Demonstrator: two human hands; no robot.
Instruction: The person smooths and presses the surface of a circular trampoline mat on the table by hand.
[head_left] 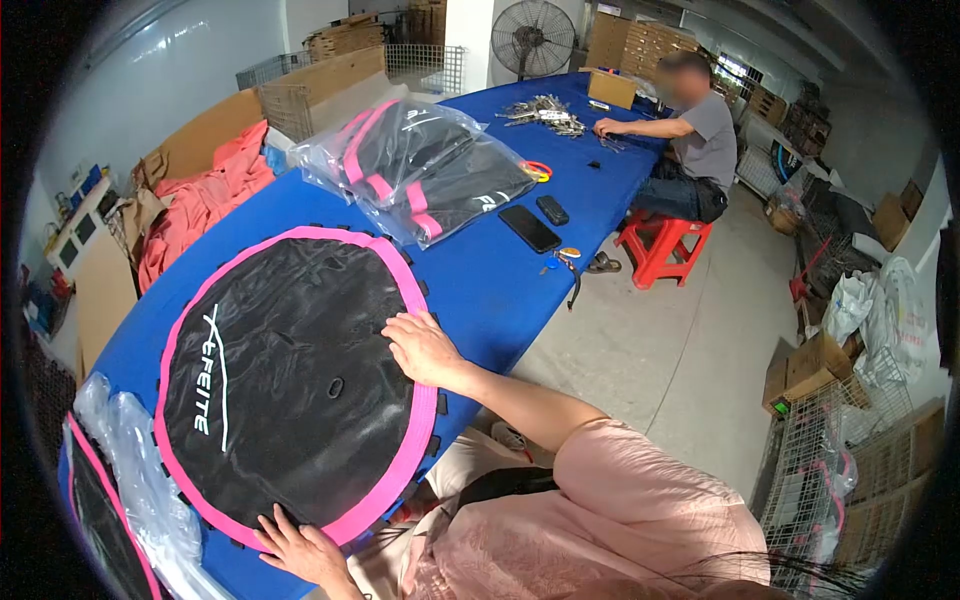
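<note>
Two hands of mine rest on the round black trampoline mat (285, 385) that fills the lower left of the frame. It lies flat on the blue table (490, 290), its pink border running all the way round and a white logo printed down its left part. My right hand (420, 347), near the middle of the frame, lies flat and spread on the mat's right edge, fingers open, gripping nothing. My left hand (298, 548), at the bottom edge of the frame, sits on the mat's pink border nearest me, fingers splayed on the rim; I cannot tell whether they pinch the edge or only press on it.

At the lower left corner, just beside the mat, lies a clear plastic bag (135, 490) with another pink-edged mat partly in view. Higher up, above the mat on the table, lies a pile of bagged mats (425, 170), black with pink trim. To the right of that pile lie a black phone (529, 228) and a smaller dark device (552, 210), well apart from my hands. In the upper left an orange cloth (200, 205) is heaped against cardboard.

At the far end of the table, in the upper right, another person in a grey shirt (705, 140) sits on a red stool (665, 245), one hand on the table near a heap of metal parts (545, 112). A standing fan (533, 38) is behind the table.
</note>
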